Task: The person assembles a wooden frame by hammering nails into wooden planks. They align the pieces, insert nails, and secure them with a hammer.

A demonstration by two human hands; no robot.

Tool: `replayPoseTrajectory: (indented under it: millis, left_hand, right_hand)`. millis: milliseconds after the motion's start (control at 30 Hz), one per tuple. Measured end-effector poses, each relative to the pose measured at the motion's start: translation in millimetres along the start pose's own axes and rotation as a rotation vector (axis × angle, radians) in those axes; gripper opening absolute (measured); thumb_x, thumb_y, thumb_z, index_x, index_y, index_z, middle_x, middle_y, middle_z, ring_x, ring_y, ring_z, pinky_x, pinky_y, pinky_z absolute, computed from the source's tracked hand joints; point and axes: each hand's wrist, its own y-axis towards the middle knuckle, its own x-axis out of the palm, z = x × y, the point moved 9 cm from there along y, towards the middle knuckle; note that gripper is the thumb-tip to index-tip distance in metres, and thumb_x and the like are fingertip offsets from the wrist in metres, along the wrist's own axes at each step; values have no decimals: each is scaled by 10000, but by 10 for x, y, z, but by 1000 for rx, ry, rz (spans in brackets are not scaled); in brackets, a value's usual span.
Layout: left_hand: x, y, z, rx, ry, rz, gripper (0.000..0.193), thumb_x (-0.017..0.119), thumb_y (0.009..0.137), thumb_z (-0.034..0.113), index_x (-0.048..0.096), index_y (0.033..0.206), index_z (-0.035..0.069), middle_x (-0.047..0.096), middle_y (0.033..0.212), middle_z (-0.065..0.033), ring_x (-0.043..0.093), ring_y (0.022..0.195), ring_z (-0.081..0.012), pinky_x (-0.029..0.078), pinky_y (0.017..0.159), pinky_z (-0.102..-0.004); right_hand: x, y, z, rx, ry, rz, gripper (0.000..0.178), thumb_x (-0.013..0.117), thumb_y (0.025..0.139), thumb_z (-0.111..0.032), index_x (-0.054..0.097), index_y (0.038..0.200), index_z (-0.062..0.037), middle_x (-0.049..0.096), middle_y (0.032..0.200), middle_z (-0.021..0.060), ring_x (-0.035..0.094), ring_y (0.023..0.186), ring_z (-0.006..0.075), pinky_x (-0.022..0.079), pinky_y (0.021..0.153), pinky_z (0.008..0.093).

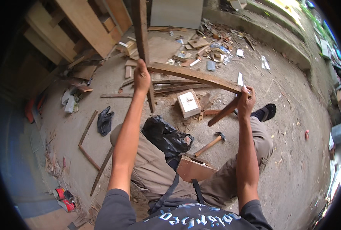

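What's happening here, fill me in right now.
A person sits holding a wooden frame: the left hand grips where the long bar meets the crosspiece, the right hand the crosspiece's other end. A hammer lies on the ground near a black plastic bag.

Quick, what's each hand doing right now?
Left hand: closed, holding the wooden frame at one joint.
Right hand: closed, holding the same frame at another joint.

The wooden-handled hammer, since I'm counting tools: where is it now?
In the head view, the dark-headed, wooden-handled hammer lies right of centre on the grey concrete floor, just right of the large crumpled black plastic bag.
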Motion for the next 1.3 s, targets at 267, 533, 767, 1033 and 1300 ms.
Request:
replayPoseTrajectory:
  millis: [267,533,767,1033,1300]
  left_hand:
    - [168,221,647,207,60,-340,596,679,860,607,578,873,20,484,654,2,481,665,-102,421,604,-297]
    - [252,453,834,235,29,-366,591,701,847,596,553,846,24,458,668,14,437,652,-103,391,580,-288]
    - [265,375,647,147,-223,-308,564,653,888,589,580,867,31,513,670,26,543,607,-71,437,553,-251]
    - [307,237,482,174,-253,-274,581,699,854,582,599,921,13,546,672,29,550,620,-73,439,564,-255]
    - [207,330,344,74,-216,-291,550,702,869,559,616,937,20,555,723,33,552,613,-68,451,567,-240]
  right_hand:
    - [-100,1,424,189,129,18,254,537,1007,-296,567,938,-53,550,686,-5,510,590,69,417,542,226]
    - [-57,-80,575,305,241,37,272,543,999,-318,542,905,-63,542,692,4,510,592,83,425,563,232]
    - [-105,25,215,226,51,-23,331,556,1007,-371,574,941,-47,541,688,-7,495,588,61,411,537,226]
    - [-214,29,69,192,-10,10,357,574,998,-378,592,941,-27,554,701,-8,522,589,58,423,533,212]
    - [-31,-18,-77,58,-34,-253,583,830,822,-255,490,1231,-15,591,941,15,550,814,81,479,672,238]
